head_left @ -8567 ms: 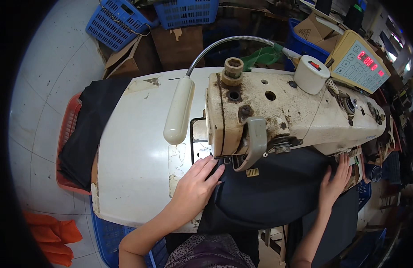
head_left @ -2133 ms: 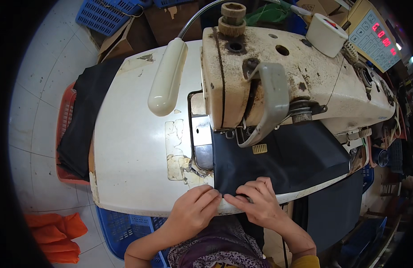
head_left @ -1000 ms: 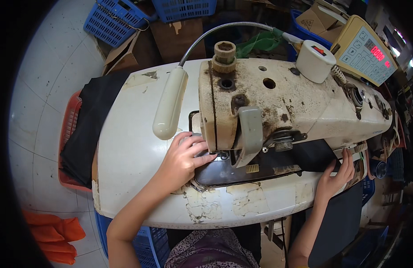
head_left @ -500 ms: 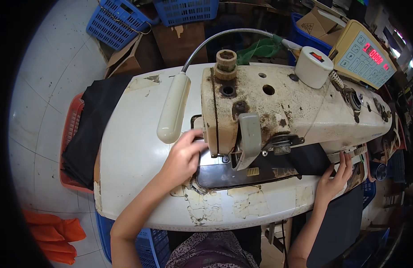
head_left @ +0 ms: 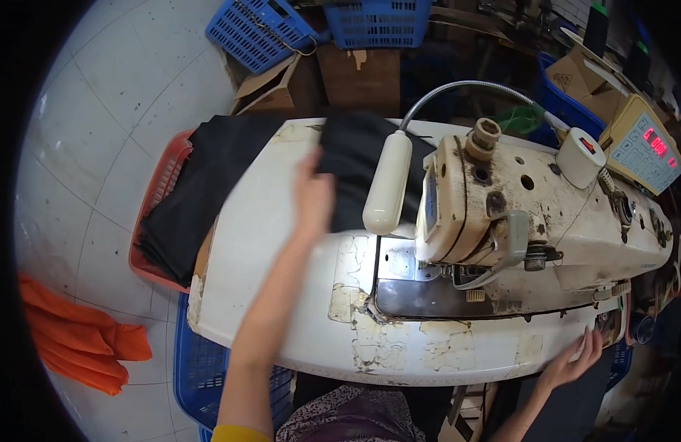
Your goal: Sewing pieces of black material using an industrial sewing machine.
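Sewing workshop. Scuffed cream metal industrial sewing machine on chipped white tabletop, right of the fingers of the left hand. Beige boxy control panel with red digits, beyond the fingers of the right hand. Folded black cloth in red slatted plastic basket, left of the left fingers. Blue latticed plastic crates, brown cardboard boxes beyond those fingers; pale tiled floor further left.

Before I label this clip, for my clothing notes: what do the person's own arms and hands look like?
No gloves show. The left hand is blurred, so rings cannot be ruled out; none stands out on the right hand. The left forearm is bare up to a yellow sleeve near the lower edge; the right forearm is bare, no sleeve in view.
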Motion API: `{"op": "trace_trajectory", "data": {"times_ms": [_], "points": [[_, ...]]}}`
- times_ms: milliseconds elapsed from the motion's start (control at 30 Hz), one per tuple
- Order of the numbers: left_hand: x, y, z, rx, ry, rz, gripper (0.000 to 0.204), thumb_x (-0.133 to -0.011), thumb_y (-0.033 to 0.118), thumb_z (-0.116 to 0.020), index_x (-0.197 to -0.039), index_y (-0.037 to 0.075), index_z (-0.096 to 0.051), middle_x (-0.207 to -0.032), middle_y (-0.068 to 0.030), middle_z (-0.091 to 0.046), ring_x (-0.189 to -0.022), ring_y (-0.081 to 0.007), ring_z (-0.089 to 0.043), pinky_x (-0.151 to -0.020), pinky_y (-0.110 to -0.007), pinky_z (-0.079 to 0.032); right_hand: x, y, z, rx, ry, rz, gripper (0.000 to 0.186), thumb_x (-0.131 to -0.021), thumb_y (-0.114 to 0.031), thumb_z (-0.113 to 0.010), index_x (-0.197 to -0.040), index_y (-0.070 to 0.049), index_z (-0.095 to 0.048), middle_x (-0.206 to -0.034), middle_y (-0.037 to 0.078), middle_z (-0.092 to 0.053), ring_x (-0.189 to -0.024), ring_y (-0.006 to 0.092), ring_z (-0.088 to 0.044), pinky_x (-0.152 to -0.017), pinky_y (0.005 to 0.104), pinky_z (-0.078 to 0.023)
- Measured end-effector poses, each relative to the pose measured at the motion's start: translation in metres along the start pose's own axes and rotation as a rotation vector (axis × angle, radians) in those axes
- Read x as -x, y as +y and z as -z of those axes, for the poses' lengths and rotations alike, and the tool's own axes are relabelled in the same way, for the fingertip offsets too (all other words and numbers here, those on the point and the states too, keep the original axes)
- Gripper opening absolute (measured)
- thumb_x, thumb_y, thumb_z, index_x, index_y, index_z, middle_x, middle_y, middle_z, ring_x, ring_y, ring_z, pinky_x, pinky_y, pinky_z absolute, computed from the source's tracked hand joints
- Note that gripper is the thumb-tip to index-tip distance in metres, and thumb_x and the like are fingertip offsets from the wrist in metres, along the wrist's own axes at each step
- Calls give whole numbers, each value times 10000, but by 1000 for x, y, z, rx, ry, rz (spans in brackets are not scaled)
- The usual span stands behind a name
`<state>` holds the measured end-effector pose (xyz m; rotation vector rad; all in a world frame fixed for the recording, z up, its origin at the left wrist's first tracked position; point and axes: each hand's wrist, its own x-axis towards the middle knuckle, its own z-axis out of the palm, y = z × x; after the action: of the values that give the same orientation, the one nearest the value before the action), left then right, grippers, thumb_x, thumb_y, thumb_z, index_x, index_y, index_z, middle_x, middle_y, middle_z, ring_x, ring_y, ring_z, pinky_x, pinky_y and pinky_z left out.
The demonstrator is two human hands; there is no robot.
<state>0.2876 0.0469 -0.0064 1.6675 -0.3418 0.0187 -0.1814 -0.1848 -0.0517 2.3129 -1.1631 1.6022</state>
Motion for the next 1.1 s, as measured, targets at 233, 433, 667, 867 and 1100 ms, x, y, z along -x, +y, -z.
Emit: {"op": "trace_trajectory", "data": {"times_ms": [233,433,667,867,1100], "points": [[-13,-80,331,-680,526,-214,684,-753,-68,-440,-1431,5,-476,-1416,-161,-484,-1340,-273,-442,-1147,-338,-283,125,86,75,393,-359,-163,201,-953,-16,-565,-1126,45,-650,-1169,191,-579,-1005,284,-602,-840,368,-507],[18,-109,413,-841,480,-124,690,-773,-45,-501,-1453,67,-470,-1431,-188,-432,-1316,-340,-437,-1130,-373,-308,169,169,120,668,-617,-322,264,-918,-195,-647,-1068,22,-650,-1022,202,-610,-938,400,-594,-811,473,-496],[45,-57,335,-1359,650,-219,650,-850,30,-611,-1470,129,-442,-1477,-185,-406,-1325,-383,-423,-1097,-447,-335,143,147,119,867,-937,-516,250,-938,-51,-574,-1165,29,-640,-1230,169,-576,-1058,292,-606,-869,375,-504],[102,13,218,-972,260,-447,473,-905,67,-604,-1373,97,-542,-1435,-170,-475,-1313,-323,-462,-1092,-427,-361,69,-15,159,-279,-132,-865,450,-963,-217,-506,-1380,-48,-503,-1467,144,-463,-1362,225,-433,-1145,377,-322],[236,85,25,90,-1096,259,676,-857,219,-773,-1428,38,-460,-1476,-161,-460,-1379,-283,-424,-1157,-384,-312,32,-40,96,-732,-287,-890,155,-803,-29,-653,-957,-51,-658,-1239,122,-583,-950,129,-566,-861,285,-445]]}}
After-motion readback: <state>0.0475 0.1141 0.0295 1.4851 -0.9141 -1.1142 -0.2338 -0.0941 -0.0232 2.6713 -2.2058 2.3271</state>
